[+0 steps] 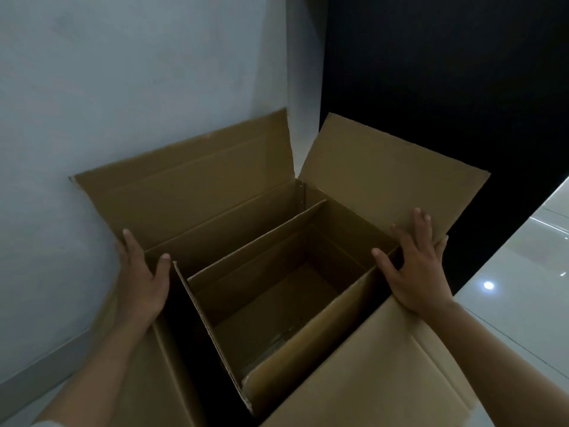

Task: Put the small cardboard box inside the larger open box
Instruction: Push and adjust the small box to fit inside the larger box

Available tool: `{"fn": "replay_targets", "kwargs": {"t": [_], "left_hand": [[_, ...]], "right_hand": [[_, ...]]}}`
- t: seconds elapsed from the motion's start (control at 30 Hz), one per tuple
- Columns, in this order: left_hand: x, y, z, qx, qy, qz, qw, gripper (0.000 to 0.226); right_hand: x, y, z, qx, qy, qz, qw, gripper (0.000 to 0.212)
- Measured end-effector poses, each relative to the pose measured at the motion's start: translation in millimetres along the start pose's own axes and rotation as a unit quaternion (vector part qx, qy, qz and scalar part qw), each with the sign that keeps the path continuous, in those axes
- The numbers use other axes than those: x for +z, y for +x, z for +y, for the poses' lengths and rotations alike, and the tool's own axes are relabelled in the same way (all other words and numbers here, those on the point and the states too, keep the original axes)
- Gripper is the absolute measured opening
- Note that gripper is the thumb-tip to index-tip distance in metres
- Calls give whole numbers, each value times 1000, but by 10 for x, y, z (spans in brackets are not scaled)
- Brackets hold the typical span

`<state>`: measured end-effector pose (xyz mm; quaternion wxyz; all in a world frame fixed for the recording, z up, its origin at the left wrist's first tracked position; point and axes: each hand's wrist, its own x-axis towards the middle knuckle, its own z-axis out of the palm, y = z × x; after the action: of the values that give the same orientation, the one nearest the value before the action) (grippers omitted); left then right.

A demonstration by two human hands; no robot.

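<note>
The larger open box (197,192) stands on the floor against the wall, its brown flaps spread outward. The small cardboard box (271,300) sits inside it, open at the top and empty, with dark gaps on its left and near sides. My left hand (141,282) rests flat on the big box's left corner, thumb over the inner rim. My right hand (415,266) lies spread on the right rim and the right flap (391,180). Neither hand touches the small box.
A pale wall (123,72) rises behind and left of the boxes. A dark panel or opening (446,72) fills the upper right. Glossy white floor tiles (517,272) show at the right, with a baseboard at lower left.
</note>
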<state>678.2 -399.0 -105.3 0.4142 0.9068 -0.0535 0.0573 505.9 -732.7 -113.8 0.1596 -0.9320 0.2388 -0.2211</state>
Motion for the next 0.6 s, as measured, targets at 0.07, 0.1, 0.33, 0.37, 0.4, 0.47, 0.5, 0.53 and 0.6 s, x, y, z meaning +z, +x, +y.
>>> {"fn": "replay_targets", "kwargs": {"t": [0.07,0.1,0.33,0.37,0.4,0.47,0.5,0.53,0.6], "left_hand": [[6,-37,17,-17,-19,8,1000,66],[3,-82,18,-21,-22,13,999,64],[22,-488,13,-34,-25,1,999,61],[16,-582,22,-31,-25,0,999,59],[13,-692,30,-25,-25,-5,999,58],[-1,-940,47,-14,-32,-19,999,58],[0,-1061,60,-16,-32,-27,999,62],[-2,-1179,68,-17,-22,-32,999,66],[24,-1385,93,-5,13,-48,999,72]], "right_hand": [[2,10,24,2,-7,-12,1000,57],[2,-1,24,4,-7,-13,1000,56],[-16,-213,-199,-36,-24,-81,996,79],[-7,-289,-263,-47,-17,-91,995,78],[-5,-371,-325,-55,-13,-101,993,78],[-9,-543,-431,-70,-9,-119,990,82],[-26,-629,-474,-78,-9,-129,989,84],[-40,-717,-518,-85,-12,-139,987,87],[-58,-869,-587,-97,-28,-158,982,89]]}}
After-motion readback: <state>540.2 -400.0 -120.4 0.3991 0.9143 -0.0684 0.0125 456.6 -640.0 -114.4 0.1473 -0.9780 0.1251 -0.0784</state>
